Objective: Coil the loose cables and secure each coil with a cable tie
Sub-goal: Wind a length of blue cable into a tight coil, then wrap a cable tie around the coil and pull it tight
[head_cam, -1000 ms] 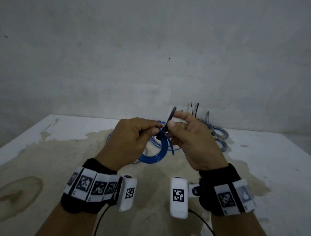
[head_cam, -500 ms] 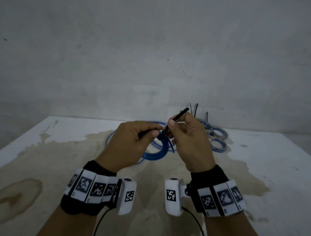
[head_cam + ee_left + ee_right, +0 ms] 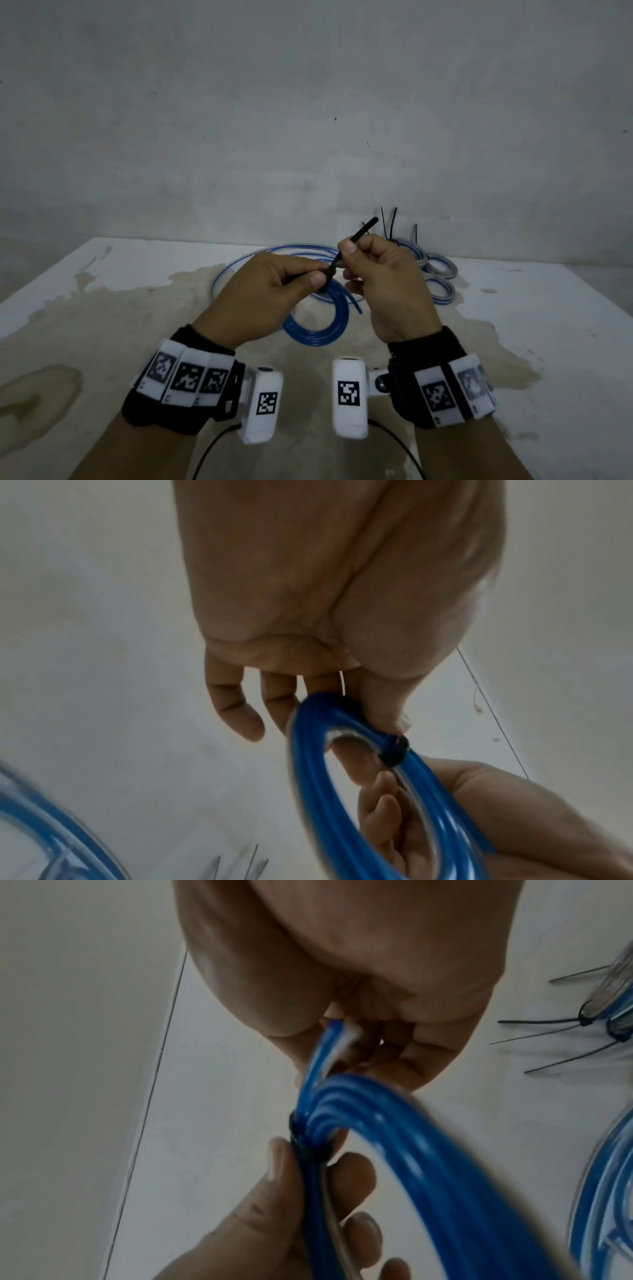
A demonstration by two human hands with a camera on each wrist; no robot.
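Since a second ago, you are drawing the black cable tie (image 3: 356,240) tail farther out, so it is now sticking up beyond your right hand (image 3: 383,287) toward the wall (image 3: 308,120). Your right hand is pinching that tail between thumb and curled fingers. Your left hand (image 3: 263,298) is gripping the blue coil (image 3: 322,325) just beside the tie's band, thumb and fingers closed on the strands. You are holding the coil above the table (image 3: 102,325). Beyond the coil, a loose blue cable (image 3: 236,270) and three tied coils (image 3: 442,270) are lying on the table.
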